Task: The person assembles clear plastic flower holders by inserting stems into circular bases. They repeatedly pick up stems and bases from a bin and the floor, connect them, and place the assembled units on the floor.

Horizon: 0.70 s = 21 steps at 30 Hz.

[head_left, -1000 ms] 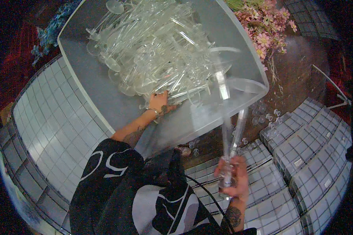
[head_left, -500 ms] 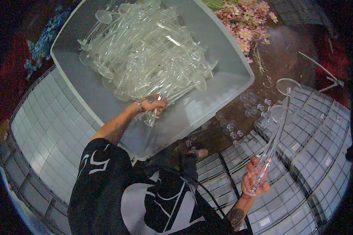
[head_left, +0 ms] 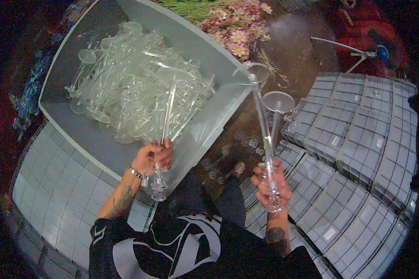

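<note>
My left hand (head_left: pixel 157 156), over the near edge of the grey bin (head_left: pixel 226 104), is closed around clear long-stemmed pieces (head_left: pixel 171 107). Their knobbed ends hang below my fingers, and a wide round disc tops an upright stem. How many it grips I cannot tell. Off to the right, my right hand (head_left: pixel 272 186) wraps around two similar clear stemmed pieces (head_left: pixel 266 128), held upright with discs at the top and knobbed ends at the palm. A tangled heap of the same clear pieces (head_left: pixel 130 83) lies inside the bin.
Grey gridded crates (head_left: pixel 354 125) are stacked at the right; another gridded surface (head_left: pixel 56 186) lies at the left. Pink flowers (head_left: pixel 237 35) rest beyond the bin, blue ones (head_left: pixel 30 97) to its left. More clear pieces (head_left: pixel 253 143) lie on the brown floor.
My left hand has lifted clear pieces from the heap's near edge, now upright. My right hand has moved left and up, its pieces now upright. The view has shifted, too.
</note>
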Motion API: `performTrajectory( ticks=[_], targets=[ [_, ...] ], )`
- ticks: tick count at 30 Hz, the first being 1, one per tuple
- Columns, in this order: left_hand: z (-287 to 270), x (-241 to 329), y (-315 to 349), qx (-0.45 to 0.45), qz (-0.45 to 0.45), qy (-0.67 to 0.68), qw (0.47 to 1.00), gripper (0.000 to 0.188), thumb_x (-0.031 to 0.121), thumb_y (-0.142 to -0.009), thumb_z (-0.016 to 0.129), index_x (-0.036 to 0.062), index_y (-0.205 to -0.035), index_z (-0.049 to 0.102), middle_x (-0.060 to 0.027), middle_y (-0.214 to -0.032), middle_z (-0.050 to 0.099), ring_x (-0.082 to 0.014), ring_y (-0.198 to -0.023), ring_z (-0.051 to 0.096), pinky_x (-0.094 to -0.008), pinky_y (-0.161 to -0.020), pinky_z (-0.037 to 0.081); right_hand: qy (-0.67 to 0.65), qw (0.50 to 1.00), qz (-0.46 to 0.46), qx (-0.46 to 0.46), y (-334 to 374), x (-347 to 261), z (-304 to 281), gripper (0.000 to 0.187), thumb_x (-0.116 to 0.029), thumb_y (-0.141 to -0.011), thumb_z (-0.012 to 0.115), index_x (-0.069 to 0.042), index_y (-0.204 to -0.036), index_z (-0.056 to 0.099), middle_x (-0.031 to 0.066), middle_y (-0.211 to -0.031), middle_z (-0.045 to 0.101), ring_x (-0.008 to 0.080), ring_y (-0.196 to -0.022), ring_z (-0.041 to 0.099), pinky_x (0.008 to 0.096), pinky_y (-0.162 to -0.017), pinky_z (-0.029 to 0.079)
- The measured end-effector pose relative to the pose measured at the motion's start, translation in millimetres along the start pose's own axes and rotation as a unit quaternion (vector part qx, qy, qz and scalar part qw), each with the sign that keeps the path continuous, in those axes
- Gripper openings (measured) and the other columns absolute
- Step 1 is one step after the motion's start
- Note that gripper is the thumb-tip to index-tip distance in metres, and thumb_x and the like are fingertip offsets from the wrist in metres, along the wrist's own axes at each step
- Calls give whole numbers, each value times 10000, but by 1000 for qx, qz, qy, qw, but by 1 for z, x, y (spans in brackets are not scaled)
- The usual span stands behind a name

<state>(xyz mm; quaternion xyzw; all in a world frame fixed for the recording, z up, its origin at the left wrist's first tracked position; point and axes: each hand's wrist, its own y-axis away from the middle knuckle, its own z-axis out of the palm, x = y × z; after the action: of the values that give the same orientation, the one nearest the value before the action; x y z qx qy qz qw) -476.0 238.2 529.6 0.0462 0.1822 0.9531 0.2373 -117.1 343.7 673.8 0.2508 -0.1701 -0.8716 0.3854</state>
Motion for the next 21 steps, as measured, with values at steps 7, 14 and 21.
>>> performTrajectory(
  ticks=[7, 14, 21],
  targets=[
    [13, -36, -23, 47, 49, 161, 985, 194, 220, -872, 567, 97, -1022, 564, 22, -697, 488, -148, -586, 498, -350, -583, 482, -13, 999, 32, -27, 3, 4, -6, 740, -118, -710, 761, -200, -1354, 405, 228, -1271, 417, 367, -1060, 523, 314, -486, 568],
    [49, -78, -26, 34, 103, 14, 994, 118, 135, -881, 613, 74, -943, 532, -99, -965, 608, -259, -987, 655, -417, -842, 556, 53, 996, 42, -65, 13, -3, -30, 732, -127, -724, 729, -193, -1357, 368, 232, -1265, 445, 367, -1082, 534, 306, -471, 563],
    [128, -133, -107, -52, 136, -158, 977, 98, 121, -811, 605, 83, -813, 514, -231, -1545, 304, -340, -1407, 356, -442, -1058, 417, 208, 974, 77, -52, 44, -37, -67, 785, -152, -689, 735, -163, -1352, 314, 186, -1241, 491, 324, -1028, 587, 279, -482, 551]
  ],
)
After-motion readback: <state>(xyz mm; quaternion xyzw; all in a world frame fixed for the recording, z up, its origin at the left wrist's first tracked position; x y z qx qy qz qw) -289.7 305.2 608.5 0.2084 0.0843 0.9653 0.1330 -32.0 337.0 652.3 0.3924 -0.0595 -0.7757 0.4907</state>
